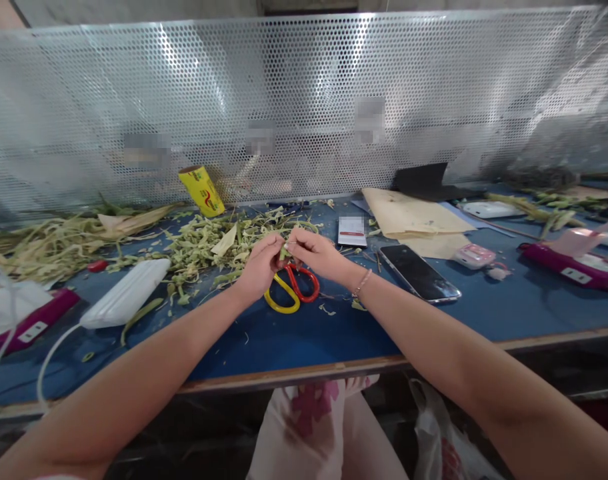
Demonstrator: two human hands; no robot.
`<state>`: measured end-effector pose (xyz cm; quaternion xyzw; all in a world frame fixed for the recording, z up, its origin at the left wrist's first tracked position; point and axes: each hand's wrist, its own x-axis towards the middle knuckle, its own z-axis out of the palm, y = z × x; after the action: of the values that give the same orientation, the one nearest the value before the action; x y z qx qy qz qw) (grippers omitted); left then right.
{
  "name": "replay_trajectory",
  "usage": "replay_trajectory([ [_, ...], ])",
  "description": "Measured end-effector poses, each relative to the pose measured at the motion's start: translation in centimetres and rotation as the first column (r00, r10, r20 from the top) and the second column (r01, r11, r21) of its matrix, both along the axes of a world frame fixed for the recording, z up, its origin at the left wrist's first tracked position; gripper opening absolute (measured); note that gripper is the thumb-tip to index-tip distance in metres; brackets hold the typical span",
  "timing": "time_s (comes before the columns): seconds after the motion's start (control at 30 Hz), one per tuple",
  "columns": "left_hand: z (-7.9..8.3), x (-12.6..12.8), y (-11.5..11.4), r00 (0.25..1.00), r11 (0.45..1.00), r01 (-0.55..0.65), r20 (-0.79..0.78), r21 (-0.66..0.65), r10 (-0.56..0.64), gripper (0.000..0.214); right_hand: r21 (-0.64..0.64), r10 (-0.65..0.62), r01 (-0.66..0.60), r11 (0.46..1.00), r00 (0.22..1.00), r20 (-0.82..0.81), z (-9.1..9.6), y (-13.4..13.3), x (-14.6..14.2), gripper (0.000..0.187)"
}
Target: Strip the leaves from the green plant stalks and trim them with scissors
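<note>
Both my hands meet over the blue table [334, 327], pinching one small green plant piece [284, 252] between their fingertips. My left hand [260, 268] closes on it from the left, my right hand [315, 253] from the right. Scissors with one red and one yellow handle [293, 291] lie on the table directly under my hands. A heap of green leaf and stem scraps [209, 245] spreads just behind and to the left of my left hand.
A black phone [420, 273], a small card [352, 231] and brown paper [409, 215] lie to the right. A white pack [127, 301], a yellow roll [202, 191], magenta boxes [569, 265] [29, 325] and dried husks [59, 243] surround them. A perforated metal screen [304, 100] closes the back.
</note>
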<state>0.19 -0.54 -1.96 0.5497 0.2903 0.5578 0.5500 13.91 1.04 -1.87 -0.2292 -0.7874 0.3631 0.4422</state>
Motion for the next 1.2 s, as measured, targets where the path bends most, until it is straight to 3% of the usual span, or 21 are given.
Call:
replay_trajectory([
  [0.17, -0.4, 0.0, -0.1, 1.000, 0.998, 0.007, -0.011, 0.066, -0.007, 0.023, -0.150, 0.138, -0.154, 0.977, 0.984, -0.110, 0.1, 0.1, -0.1, 0.033],
  [0.27, -0.3, 0.0, -0.1, 1.000, 0.999, 0.024, 0.005, 0.029, -0.024, 0.024, -0.210, 0.178, -0.208, 0.955, 0.972, -0.154, 0.0, 0.3, -0.2, 0.035],
  [0.7, 0.4, 0.6, -0.4, 0.996, 0.994, 0.040, 0.086, -0.104, -0.031, 0.021, -0.305, 0.086, -0.153, 0.940, 0.971, -0.223, -0.4, 0.5, -0.7, 0.040],
  [0.9, 1.4, 0.1, -0.2, 0.990, 0.991, 0.129, 0.053, -0.041, -0.127, 0.020, -0.204, 0.074, -0.124, 0.971, 0.969, -0.237, -0.3, 1.1, -0.2, 0.035],
  [1.07, 1.5, -0.1, 0.1, 0.996, 0.995, 0.093, -0.004, -0.038, -0.093, 0.021, -0.094, -0.053, 0.039, 0.995, 0.988, -0.147, -0.3, 1.1, -0.2, 0.034],
  [1.2, 1.0, -0.2, 0.3, 0.998, 0.999, 0.034, -0.059, -0.001, -0.034, 0.019, 0.048, -0.234, 0.232, 0.972, 0.972, 0.031, -0.1, 0.4, -0.3, 0.030],
])
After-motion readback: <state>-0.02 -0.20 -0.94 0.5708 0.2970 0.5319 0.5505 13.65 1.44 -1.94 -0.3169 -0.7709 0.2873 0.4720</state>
